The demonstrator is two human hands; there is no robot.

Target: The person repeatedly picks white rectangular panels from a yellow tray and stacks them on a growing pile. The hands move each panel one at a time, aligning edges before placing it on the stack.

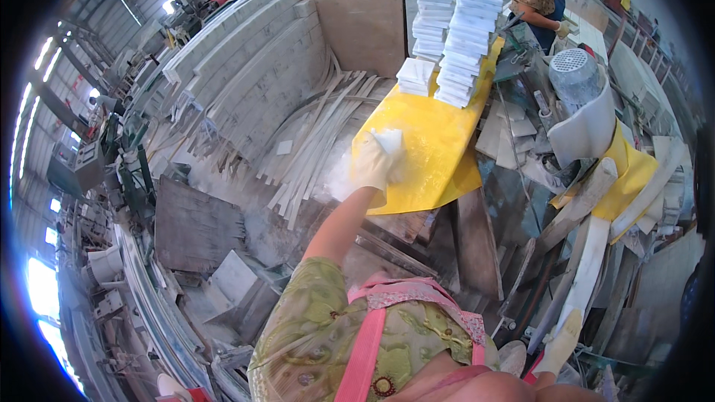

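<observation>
My left hand [371,165], in a cream glove, reaches forward over a yellow sheet [436,134] on a sloping surface. Its fingers close on a small white stone tile [389,139], partly hidden by the glove and blurred by pale dust. Beyond it rise two stacks of white tiles [469,30], with a shorter pile [415,76] at their near side. Low at the right, my right hand [560,342], also gloved, lies stretched out along the lower end of a long pale strip [590,272]. Its separate fingers are hard to make out.
Long stone slabs [257,74] lean at the left, with narrow offcut strips [320,134] beside them. A grey motor [575,74] and broken pieces stand right of the yellow sheet. A co-worker [540,0] stands at the far right. Wooden boards [477,246] lie below the sheet.
</observation>
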